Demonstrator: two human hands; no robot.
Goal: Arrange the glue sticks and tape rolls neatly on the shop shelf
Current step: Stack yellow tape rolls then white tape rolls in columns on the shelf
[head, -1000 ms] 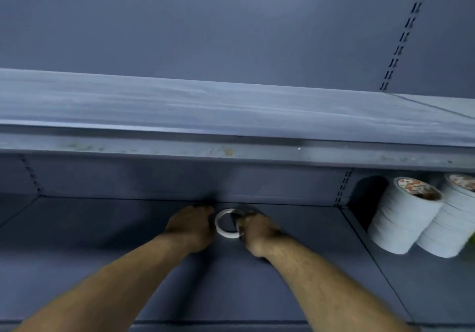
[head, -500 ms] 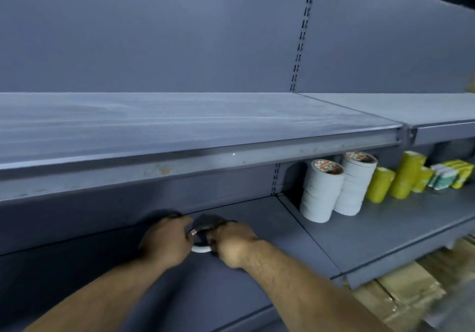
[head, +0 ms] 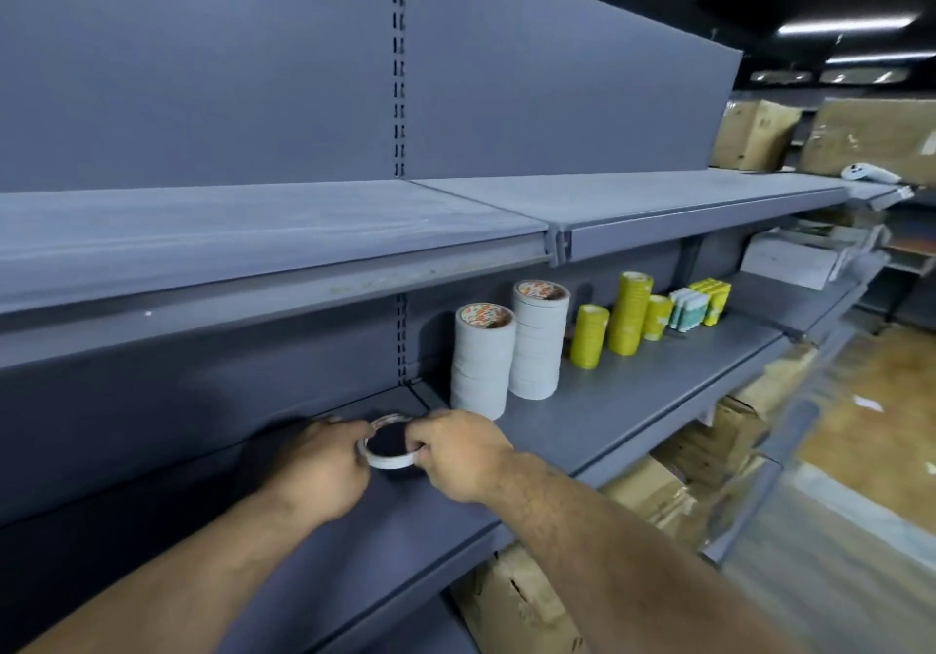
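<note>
A thin white tape roll (head: pixel 387 461) lies flat on the grey middle shelf (head: pixel 608 410). My left hand (head: pixel 324 466) grips its left side and my right hand (head: pixel 458 451) grips its right side. To the right stand two tall stacks of white tape rolls (head: pixel 481 359) (head: pixel 538 344). Beyond them stand three stacks of yellow tape rolls (head: pixel 589 335) (head: pixel 629 311) (head: pixel 657 316). Small green-and-white and yellow packs (head: pixel 701 305) sit at the far right of that shelf; I cannot tell what they hold.
The upper shelf (head: pixel 253 228) juts out above my hands. Cardboard boxes (head: pixel 653 491) sit below the middle shelf, and more boxes (head: pixel 752 134) stand on the far top shelf. An aisle floor (head: pixel 861 451) opens to the right.
My view has swung to the right, bringing the tape stacks and yellow rolls into sight. Both hands have stayed on the thin white roll.
</note>
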